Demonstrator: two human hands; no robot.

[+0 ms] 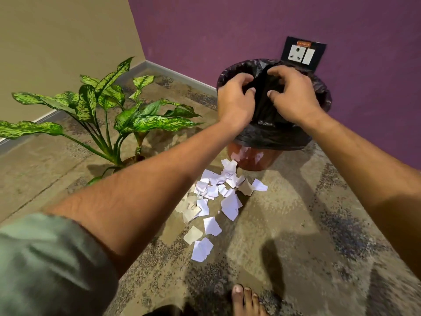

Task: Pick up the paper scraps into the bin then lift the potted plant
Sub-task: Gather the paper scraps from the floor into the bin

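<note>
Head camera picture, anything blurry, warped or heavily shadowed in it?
Head view: the green sleeve at lower left is blurred; wide-angle bending curves the skirting; the hands and paper scraps look sharp; soft arm shadows fall on the floor.

Mottled brown floor (284, 224) bearing a scatter of white paper scraps (214, 201) just in front of the liner-covered bin (252, 158), a potted plant (109, 115) to its left, and 1 bare foot (246, 301) at the near edge.
</note>
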